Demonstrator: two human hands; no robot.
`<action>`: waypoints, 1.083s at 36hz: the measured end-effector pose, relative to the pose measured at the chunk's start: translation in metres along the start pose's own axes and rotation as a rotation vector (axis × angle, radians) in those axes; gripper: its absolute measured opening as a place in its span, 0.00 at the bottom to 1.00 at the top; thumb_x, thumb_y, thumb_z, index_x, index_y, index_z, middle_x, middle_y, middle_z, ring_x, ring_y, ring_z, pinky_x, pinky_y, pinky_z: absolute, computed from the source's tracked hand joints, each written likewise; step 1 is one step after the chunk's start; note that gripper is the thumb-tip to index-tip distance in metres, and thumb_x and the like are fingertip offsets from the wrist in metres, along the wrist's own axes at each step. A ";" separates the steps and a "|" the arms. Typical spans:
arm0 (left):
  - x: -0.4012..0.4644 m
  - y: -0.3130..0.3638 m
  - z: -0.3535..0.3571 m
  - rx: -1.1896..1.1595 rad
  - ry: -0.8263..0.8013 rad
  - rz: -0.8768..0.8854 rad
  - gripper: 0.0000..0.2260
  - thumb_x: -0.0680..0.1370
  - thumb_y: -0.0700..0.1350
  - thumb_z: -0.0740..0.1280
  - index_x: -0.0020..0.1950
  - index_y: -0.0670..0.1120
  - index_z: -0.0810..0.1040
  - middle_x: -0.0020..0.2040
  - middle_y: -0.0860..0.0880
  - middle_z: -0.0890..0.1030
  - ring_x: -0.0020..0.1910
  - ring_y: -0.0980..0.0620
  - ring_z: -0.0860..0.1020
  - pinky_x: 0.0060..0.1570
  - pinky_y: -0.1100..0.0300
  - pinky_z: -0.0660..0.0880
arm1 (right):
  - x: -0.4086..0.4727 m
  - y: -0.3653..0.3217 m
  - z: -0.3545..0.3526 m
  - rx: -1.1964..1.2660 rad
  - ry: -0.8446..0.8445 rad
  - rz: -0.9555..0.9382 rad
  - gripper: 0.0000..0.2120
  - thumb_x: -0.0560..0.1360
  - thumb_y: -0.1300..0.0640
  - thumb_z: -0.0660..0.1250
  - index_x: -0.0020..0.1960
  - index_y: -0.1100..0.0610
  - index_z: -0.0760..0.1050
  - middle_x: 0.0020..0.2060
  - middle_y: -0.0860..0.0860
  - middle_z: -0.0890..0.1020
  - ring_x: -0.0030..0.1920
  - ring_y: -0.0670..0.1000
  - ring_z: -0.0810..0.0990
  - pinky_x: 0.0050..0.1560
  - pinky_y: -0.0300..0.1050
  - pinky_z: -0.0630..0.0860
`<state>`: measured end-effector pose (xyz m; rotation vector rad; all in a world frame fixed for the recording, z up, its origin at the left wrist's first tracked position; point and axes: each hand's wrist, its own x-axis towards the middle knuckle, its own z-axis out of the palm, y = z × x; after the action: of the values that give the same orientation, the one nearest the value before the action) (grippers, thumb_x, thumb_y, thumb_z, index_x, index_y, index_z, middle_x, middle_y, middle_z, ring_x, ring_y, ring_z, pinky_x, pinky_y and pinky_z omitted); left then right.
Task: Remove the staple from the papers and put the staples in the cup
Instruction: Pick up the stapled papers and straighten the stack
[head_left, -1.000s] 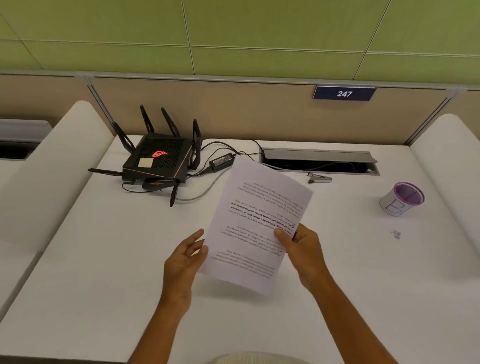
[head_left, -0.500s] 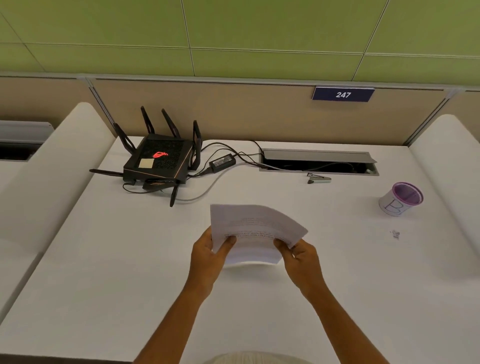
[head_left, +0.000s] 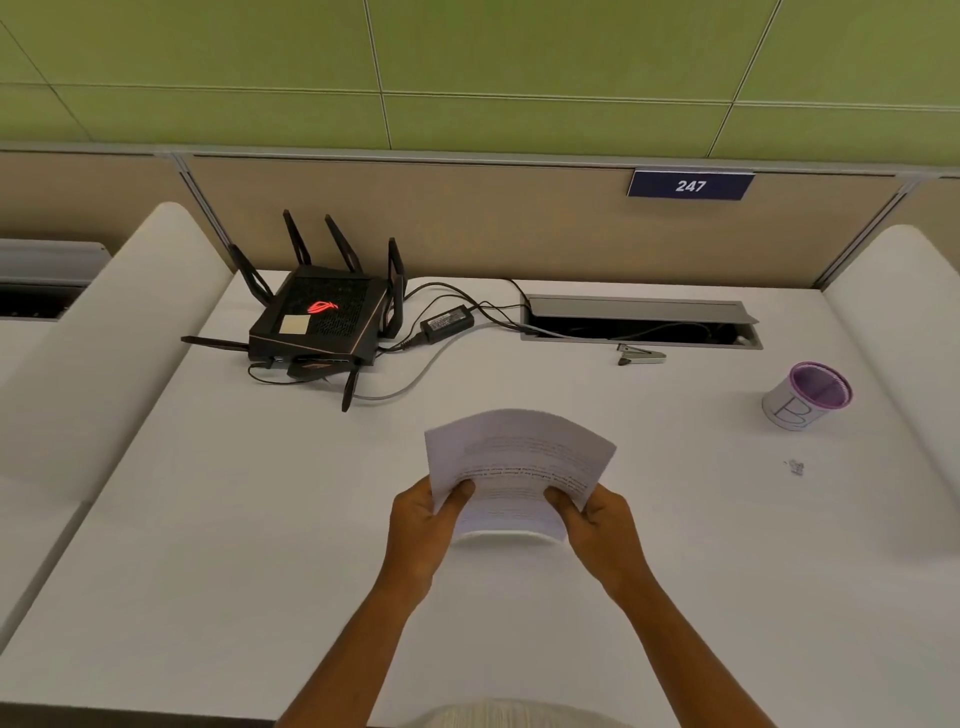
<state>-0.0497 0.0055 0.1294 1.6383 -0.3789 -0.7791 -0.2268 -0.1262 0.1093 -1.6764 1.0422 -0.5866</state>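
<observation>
The printed papers (head_left: 519, 462) are held above the white desk (head_left: 260, 519), bowed upward with the text upside down to me. My left hand (head_left: 423, 525) pinches their left edge and my right hand (head_left: 597, 525) pinches their right edge, thumbs on top. A white paper cup (head_left: 802, 397) with a purple rim and a letter drawn on it stands at the right. A small metal bit, seemingly loose staples (head_left: 795, 466), lies on the desk in front of the cup. A staple remover (head_left: 641, 355) lies near the cable slot. No staple shows on the papers.
A black router (head_left: 322, 322) with antennas, its power adapter (head_left: 447, 321) and cables sit at the back left. An open cable slot (head_left: 639, 322) runs along the back. White side dividers stand at both sides of the desk.
The papers were upright and held by my right hand alone; my left hand came in and took the left edge. They have since tipped flatter and bowed, now steady.
</observation>
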 end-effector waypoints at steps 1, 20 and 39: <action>0.001 0.002 -0.001 -0.005 0.014 0.007 0.07 0.81 0.44 0.74 0.56 0.56 0.84 0.50 0.59 0.89 0.54 0.56 0.86 0.49 0.70 0.82 | 0.001 -0.001 -0.001 0.024 -0.010 -0.003 0.08 0.80 0.58 0.72 0.59 0.50 0.82 0.52 0.39 0.86 0.52 0.36 0.84 0.51 0.33 0.82; -0.016 0.006 0.004 -0.689 0.027 -0.159 0.19 0.85 0.39 0.66 0.73 0.56 0.78 0.69 0.49 0.85 0.67 0.46 0.84 0.69 0.43 0.77 | -0.008 -0.034 0.007 0.637 0.010 0.235 0.16 0.75 0.61 0.75 0.62 0.59 0.82 0.55 0.56 0.88 0.56 0.56 0.87 0.56 0.55 0.84; 0.020 0.010 -0.070 -0.182 0.062 0.023 0.28 0.78 0.33 0.75 0.71 0.50 0.67 0.54 0.48 0.90 0.56 0.50 0.88 0.53 0.59 0.86 | 0.012 -0.040 -0.056 0.211 -0.024 0.047 0.10 0.78 0.64 0.74 0.47 0.49 0.86 0.42 0.43 0.89 0.43 0.41 0.86 0.43 0.33 0.80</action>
<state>0.0130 0.0423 0.1376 1.4809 -0.2744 -0.7224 -0.2508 -0.1614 0.1653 -1.4678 0.9647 -0.6217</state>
